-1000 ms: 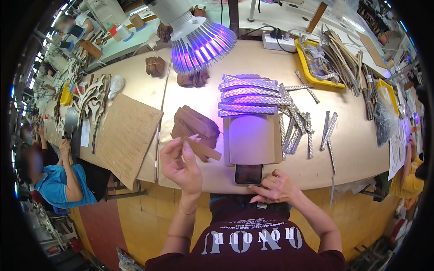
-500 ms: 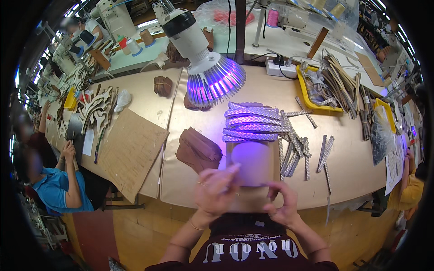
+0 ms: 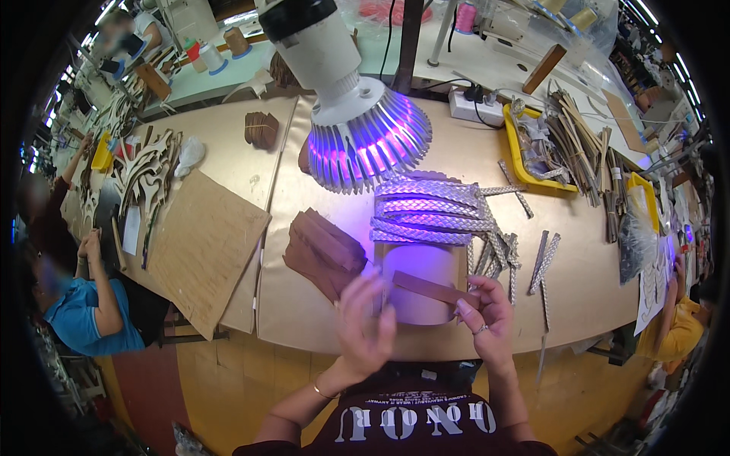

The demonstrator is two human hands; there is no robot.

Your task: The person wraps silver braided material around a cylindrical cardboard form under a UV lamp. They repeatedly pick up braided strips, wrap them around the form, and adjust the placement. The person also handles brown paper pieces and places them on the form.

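Pinched between the thumb and fingers of my right hand (image 3: 493,323) is a brown strip (image 3: 435,289), leather-like, reaching left across a pale rounded block (image 3: 418,315). My left hand (image 3: 363,327) is beside the block's left side, blurred, with thumb and fingers apart and nothing visible in them. To its upper left lies a fanned stack of brown strips (image 3: 323,251). Braided silvery straps (image 3: 426,209) lie in rows just beyond the block, lit violet by a finned lamp (image 3: 369,140) hanging above.
Loose braided straps (image 3: 544,266) lie to the right. A yellow tray (image 3: 521,163) and long strip bundles (image 3: 578,137) stand farther back, near a white power strip (image 3: 475,106). At left are a brown board (image 3: 209,251) and a co-worker in a blue shirt (image 3: 87,315); another person in yellow (image 3: 677,327) is at right.
A brown strip is now in my right hand, which was without it before. My left hand has drawn away from above the block. The lamp appears larger and the view has shifted.
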